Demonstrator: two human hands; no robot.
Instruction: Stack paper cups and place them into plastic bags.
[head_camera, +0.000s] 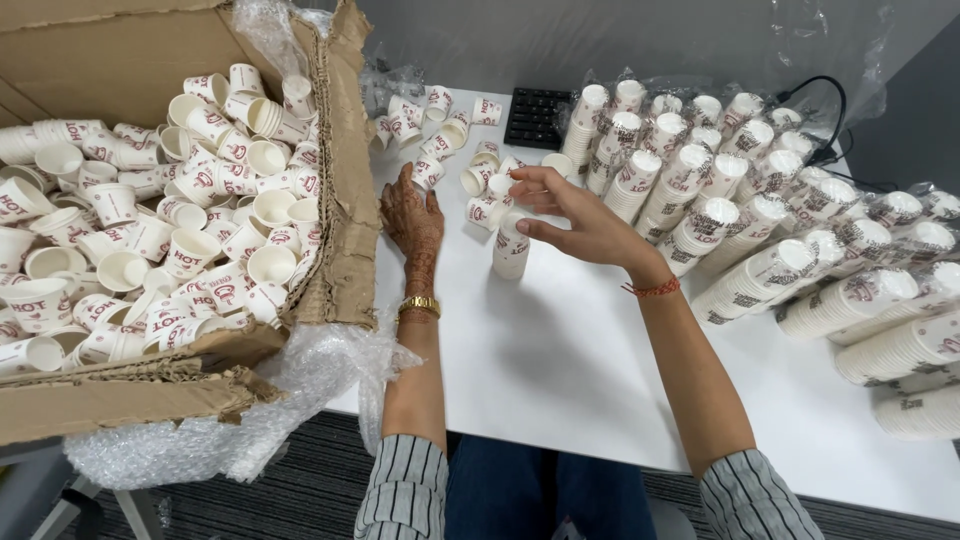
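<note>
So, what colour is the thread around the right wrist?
Red, a thin thread band just below the right hand; the head view shows it clearly.

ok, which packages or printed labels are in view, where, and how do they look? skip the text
Torn brown cardboard box: left, full of loose white paper cups with red print.
Clear bubble wrap: spilling under the box.
Clear plastic sleeves of stacked white cups: right, lying in rows.
Short stack of printed cups: centre, under the right hand.
</note>
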